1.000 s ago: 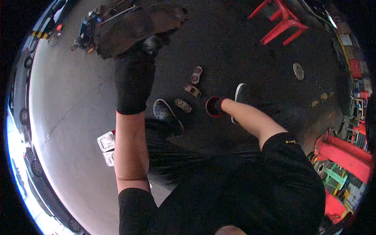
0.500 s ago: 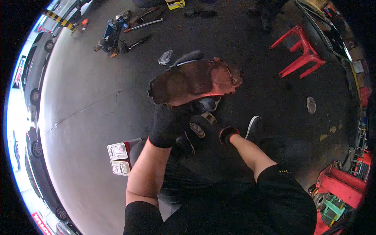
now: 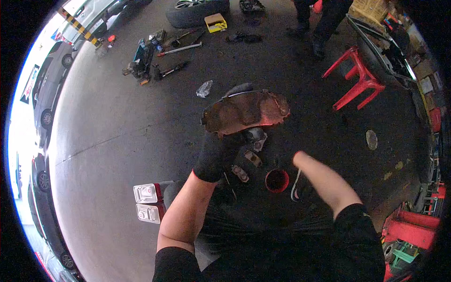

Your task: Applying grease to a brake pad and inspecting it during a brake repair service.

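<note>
In my left hand (image 3: 211, 152), which wears a dark glove, I grip a rusty brown brake pad (image 3: 230, 113). Its broad face, with round marks and small tabs, is turned toward me and reddish at the right end. My right hand (image 3: 284, 146), in a dark glove with a red cuff, blends into the dark floor, so its fingers cannot be made out. Below it is a round red-rimmed container (image 3: 276, 181) with a dark inside. Smaller worn pads (image 3: 252, 158) lie on the floor beneath my left hand. A dark rounded thing (image 3: 240, 88) shows behind the pad.
Two white trays (image 3: 148, 193) sit by my left leg. A red plastic stool (image 3: 359, 84) lies tipped at the right. Ahead are clear plastic (image 3: 204, 89), tools (image 3: 145, 56), a yellow box (image 3: 215, 23) and a tyre (image 3: 197, 15). Another person's legs (image 3: 322, 28) stand at the far right.
The view has shifted, so floor things appear lower. The brake pad looks smaller and is further from me. My right hand has moved up and right, uncovering the red-rimmed container.
</note>
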Motion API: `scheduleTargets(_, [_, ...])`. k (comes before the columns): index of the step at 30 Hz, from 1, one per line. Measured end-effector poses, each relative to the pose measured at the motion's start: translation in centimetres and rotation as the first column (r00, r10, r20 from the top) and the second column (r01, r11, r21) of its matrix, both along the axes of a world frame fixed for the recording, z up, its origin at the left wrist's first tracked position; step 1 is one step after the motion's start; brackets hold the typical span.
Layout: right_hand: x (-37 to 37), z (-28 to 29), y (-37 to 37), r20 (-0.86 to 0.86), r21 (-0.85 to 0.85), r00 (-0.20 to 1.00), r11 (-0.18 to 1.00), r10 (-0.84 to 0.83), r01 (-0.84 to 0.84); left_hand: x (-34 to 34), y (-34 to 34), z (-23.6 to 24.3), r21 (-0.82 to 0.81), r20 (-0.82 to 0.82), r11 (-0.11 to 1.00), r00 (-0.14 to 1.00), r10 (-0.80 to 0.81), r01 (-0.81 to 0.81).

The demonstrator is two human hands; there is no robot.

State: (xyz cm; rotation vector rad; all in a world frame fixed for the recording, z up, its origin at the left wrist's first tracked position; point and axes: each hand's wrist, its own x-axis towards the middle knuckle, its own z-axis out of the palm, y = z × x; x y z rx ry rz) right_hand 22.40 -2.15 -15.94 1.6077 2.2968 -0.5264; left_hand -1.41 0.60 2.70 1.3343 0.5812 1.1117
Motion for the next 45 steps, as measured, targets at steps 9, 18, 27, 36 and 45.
scheduleTargets(9, [4.0, 21.4, -1.2, -0.967, -0.233, -0.016, 0.855, -0.255, 0.463, 0.7, -0.1, -1.4, 0.121, -0.133, 0.992, 0.991, -0.016, 0.032])
scheduleTargets(18, [-0.1, 26.4, -4.8, -0.968, -0.245, -0.025, 0.922, -0.249, 0.298, 3.4, -1.3, -2.1, -0.043, -0.179, 0.988, 0.971, -0.157, 0.152])
scheduleTargets(27, [-3.2, 24.1, -4.1, -0.957, 0.133, 0.28, 0.968, 0.071, 0.211, 3.8, -1.4, -2.7, -0.263, 0.035, 0.939, 0.975, -0.218, 0.22])
scheduleTargets(36, [-3.2, 25.5, -4.9, -0.854, 0.137, 0.518, 0.979, 0.04, 0.151, 3.1, -2.0, -2.2, -0.013, -0.178, 0.999, 0.983, -0.037, 0.036])
scheduleTargets(45, [-4.5, 24.3, -5.7, -0.807, 0.428, 0.545, 0.861, 0.228, 0.274, 2.3, -1.6, -4.8, -0.216, -0.178, 0.976, 0.984, -0.033, -0.006])
